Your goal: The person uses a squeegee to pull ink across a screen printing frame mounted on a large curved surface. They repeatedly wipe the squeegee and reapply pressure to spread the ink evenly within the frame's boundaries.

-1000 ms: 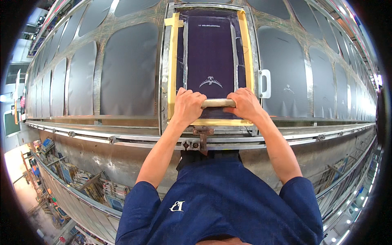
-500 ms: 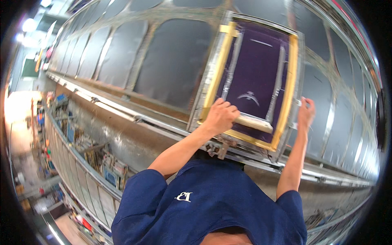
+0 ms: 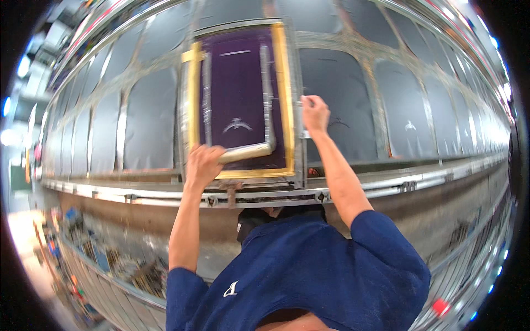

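A screen-printing frame [image 3: 289,99] with yellow tape round its inner edge lies on the long table in front of me. Its mesh is dark purple, with a pale arc-shaped design [image 3: 237,126] low in the middle. My left hand [image 3: 203,165] is closed round the left end of a pale squeegee [image 3: 248,153], which lies across the lower part of the mesh. At the frame's right metal side, my right hand [image 3: 316,114] has its fingers curled against the edge; the fingertips are partly hidden.
Rows of dark grey panels [image 3: 337,99] cover the table on both sides of the frame. One to the right bears a white arc-shaped mark [image 3: 409,127]. A metal rail [image 3: 154,193] runs along the near edge, with a bracket [image 3: 232,196] below the frame.
My view has turned, so the frame now appears further left and straighter. Both hands shift left in the picture with it, the left still on the squeegee, the right still at the frame's side.
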Tool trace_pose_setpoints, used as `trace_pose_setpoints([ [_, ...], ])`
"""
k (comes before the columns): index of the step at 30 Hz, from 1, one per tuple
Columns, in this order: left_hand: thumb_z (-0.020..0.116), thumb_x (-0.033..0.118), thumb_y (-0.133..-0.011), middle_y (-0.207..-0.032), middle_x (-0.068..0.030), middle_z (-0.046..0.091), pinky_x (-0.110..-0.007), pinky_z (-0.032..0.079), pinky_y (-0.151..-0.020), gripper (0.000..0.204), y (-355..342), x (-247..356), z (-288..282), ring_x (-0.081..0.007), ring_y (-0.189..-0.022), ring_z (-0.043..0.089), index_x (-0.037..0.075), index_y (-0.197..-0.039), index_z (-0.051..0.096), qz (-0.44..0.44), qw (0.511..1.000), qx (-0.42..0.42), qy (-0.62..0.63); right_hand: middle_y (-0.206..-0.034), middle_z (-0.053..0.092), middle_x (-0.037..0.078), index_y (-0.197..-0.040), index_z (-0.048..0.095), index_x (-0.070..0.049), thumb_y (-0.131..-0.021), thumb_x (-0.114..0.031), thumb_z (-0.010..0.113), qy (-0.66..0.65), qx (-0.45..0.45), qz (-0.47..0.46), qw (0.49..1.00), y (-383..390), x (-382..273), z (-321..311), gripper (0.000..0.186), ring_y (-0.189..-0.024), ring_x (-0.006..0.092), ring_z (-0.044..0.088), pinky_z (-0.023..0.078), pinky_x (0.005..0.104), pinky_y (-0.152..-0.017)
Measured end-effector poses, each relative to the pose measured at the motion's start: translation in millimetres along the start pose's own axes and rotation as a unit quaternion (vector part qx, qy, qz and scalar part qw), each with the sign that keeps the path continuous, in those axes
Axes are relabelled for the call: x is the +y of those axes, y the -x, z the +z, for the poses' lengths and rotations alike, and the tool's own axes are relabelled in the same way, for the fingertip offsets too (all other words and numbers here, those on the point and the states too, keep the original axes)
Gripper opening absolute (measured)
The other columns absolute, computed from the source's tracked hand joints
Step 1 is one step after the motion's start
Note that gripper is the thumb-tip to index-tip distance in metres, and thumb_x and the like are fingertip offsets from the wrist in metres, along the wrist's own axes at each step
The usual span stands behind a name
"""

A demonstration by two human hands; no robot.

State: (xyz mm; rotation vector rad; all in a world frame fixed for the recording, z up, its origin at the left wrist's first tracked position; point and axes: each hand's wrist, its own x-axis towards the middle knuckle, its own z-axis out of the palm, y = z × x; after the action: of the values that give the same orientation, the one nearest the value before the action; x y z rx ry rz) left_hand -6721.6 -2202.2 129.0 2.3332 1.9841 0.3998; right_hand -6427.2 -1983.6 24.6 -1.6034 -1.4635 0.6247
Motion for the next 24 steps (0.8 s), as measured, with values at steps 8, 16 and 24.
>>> trace_pose_setpoints([
  [8, 0.07, -0.005, -0.062, -0.106, -0.0002, 0.076, -0.037, 0.043, -0.078, 0.043, 73, -27, 14, -0.0213, -0.08, 0.061, 0.013, -0.101, 0.073, 0.058, 0.997, 0.044, -0.003, -0.09, 0.076, 0.014, -0.102, 0.074, -0.006, -0.094, -0.035, 0.067, 0.006, -0.002, 0.036, 0.999, 21, -29, 20, 0.031, -0.085, 0.0314, 0.074, 0.055, 0.0403, -0.078],
  [16, 0.066, 0.001, -0.068, -0.103, 0.0012, 0.072, -0.038, 0.045, -0.079, 0.033, 15, -66, 24, -0.0212, -0.083, 0.062, 0.01, -0.1, 0.07, 0.07, 0.996, 0.048, -0.006, -0.096, 0.075, 0.019, -0.104, 0.075, -0.009, -0.093, -0.035, 0.068, 0.09, -0.074, 0.108, 0.987, 24, -34, 36, 0.029, -0.094, 0.0385, 0.072, 0.055, 0.0443, -0.082],
  [24, 0.066, 0.002, -0.073, -0.094, -0.0022, 0.075, -0.041, 0.045, -0.083, 0.021, -211, -187, 76, -0.0237, -0.083, 0.066, 0.014, -0.089, 0.073, 0.086, 0.989, 0.123, -0.014, -0.113, 0.072, 0.013, -0.106, 0.075, -0.008, -0.089, -0.033, 0.075, 0.135, -0.21, -0.06, 0.966, -53, -75, 28, 0.03, -0.106, 0.0321, 0.067, 0.052, 0.0433, -0.091],
])
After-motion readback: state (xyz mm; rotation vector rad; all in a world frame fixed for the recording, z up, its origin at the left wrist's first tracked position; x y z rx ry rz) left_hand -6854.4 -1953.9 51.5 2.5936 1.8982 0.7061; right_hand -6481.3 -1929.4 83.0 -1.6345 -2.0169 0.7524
